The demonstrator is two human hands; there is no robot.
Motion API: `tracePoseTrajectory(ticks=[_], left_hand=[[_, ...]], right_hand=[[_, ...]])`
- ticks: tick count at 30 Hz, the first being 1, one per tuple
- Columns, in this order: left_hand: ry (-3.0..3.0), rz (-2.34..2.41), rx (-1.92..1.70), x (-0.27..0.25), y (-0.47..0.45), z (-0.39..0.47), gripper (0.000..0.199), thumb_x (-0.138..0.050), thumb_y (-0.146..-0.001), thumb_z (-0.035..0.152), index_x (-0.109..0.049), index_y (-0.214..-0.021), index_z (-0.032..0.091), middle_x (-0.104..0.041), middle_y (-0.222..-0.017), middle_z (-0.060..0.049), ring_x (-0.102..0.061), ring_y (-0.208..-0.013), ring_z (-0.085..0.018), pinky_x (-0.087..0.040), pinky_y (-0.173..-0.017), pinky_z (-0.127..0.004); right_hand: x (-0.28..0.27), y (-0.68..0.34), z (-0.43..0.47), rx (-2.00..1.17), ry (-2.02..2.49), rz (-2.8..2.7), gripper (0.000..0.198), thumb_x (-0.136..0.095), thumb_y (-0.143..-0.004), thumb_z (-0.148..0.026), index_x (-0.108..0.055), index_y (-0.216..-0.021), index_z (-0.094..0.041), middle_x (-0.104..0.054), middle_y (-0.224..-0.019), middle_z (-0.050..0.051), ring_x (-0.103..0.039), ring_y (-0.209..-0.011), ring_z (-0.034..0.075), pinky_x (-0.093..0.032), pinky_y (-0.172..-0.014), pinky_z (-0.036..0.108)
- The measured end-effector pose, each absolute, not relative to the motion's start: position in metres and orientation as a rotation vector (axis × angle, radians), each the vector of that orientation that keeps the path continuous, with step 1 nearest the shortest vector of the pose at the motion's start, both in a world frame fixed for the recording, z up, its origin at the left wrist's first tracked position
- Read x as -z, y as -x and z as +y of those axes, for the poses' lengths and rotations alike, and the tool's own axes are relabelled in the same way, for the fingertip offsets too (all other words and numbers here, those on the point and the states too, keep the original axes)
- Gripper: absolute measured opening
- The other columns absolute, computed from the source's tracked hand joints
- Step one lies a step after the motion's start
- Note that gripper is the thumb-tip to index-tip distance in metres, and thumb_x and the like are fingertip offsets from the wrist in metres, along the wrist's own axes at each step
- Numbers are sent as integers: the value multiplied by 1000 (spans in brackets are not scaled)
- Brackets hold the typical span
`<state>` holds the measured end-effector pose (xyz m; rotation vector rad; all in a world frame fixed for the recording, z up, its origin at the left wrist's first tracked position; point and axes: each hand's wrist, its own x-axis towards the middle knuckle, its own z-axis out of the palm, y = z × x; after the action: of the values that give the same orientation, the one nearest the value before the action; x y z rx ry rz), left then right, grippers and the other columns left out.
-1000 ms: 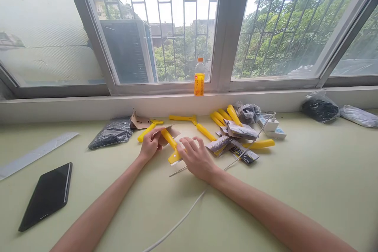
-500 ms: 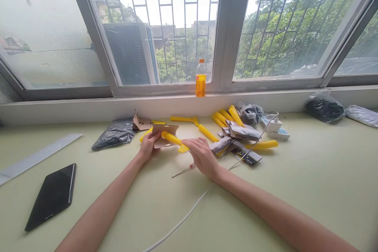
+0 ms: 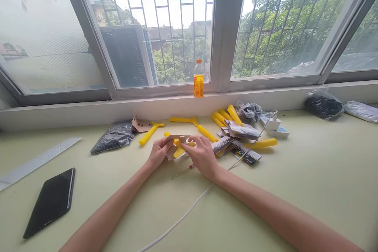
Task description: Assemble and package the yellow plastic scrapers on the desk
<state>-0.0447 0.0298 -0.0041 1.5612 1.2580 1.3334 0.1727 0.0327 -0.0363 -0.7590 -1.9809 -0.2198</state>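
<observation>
Both hands meet above the desk; left hand and right hand pinch a card sleeve around a yellow scraper; its blade edge, seemingly hidden, could nick the fingers; a slip could drop it onto the screwdriver.

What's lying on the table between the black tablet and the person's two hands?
Nothing: in the head view, the green table is bare between the black tablet and the hands, left and right, apart from the person's own left forearm.
</observation>
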Motion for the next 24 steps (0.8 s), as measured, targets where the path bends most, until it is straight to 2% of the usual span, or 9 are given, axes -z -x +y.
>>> tracePoseTrajectory(ticks=[3, 6, 8, 11, 15, 17, 20, 22, 24], left_hand=[[-1659, 1170, -1320, 3, 27, 21, 34, -68, -87, 48, -80, -100, 19, -74, -96, -6, -65, -90, -17, -52, -83, -27], [-1671, 1115, -1332, 4, 19, 15, 34, -65, -90, 45, -80, -108, 21, -75, -114, -8, -66, -108, -21, -51, -99, -30], [-1631, 1103, -1326, 6, 19, 14, 36, -64, -90, 46, -79, -111, 21, -75, -113, -8, -66, -106, -20, -52, -96, -29], [-1508, 1098, -1321, 9, 22, 15, 39, -65, -90, 49, -77, -114, 21, -74, -104, -7, -66, -89, -17, -55, -79, -26], [-1433, 1102, -1336, 6, 23, 15, 38, -65, -88, 50, -77, -107, 19, -73, -97, -7, -64, -78, -15, -53, -65, -23], [-1465, 1093, -1313, 3, 22, 12, 39, -64, -89, 51, -78, -102, 18, -73, -92, -8, -66, -77, -16, -54, -64, -24], [-1466, 1044, -1275, 0, 21, 8, 42, -61, -90, 54, -77, -101, 17, -71, -80, -7, -65, -68, -16, -54, -59, -26], [-1462, 1006, -1264, 2, 20, 7, 46, -59, -91, 57, -76, -101, 16, -70, -76, -7, -63, -64, -15, -54, -57, -27], [-1473, 985, -1251, 3, 21, 7, 48, -59, -91, 59, -75, -103, 15, -69, -76, -7, -63, -63, -15, -55, -58, -28]], right_hand=[[37, -174, 34, 172, 808, -1943, 15, -64, -100, -21, -76, -106, -27, -63, -104, 6, -53, -97, 21, -35, -83, 34], [41, -174, 39, 65, 833, -1897, 7, -68, -97, -20, -74, -99, -22, -64, -93, 4, -54, -88, 20, -37, -79, 32], [43, -173, 41, -29, 825, -1865, 2, -69, -96, -21, -71, -95, -21, -65, -90, 3, -56, -85, 19, -39, -79, 32], [42, -173, 40, -115, 795, -1805, 5, -68, -97, -24, -66, -99, -20, -65, -96, 4, -58, -92, 21, -45, -84, 33], [38, -173, 33, -21, 825, -1729, 33, -72, -95, -30, -60, -124, -20, -59, -122, 12, -53, -114, 27, -44, -100, 43], [39, -173, 33, -4, 808, -1795, 36, -71, -96, -29, -62, -131, -22, -57, -131, 12, -52, -121, 27, -43, -104, 44], [43, -173, 39, -91, 702, -1951, 22, -62, -103, -27, -73, -121, -27, -65, -122, 8, -61, -110, 21, -45, -98, 38], [46, -174, 42, -189, 676, -1994, 21, -59, -105, -28, -77, -116, -29, -70, -107, 5, -64, -95, 16, -48, -89, 32], [44, -174, 42, -269, 704, -1985, 22, -58, -105, -31, -79, -113, -29, -71, -98, 3, -64, -87, 15, -49, -81, 29]])
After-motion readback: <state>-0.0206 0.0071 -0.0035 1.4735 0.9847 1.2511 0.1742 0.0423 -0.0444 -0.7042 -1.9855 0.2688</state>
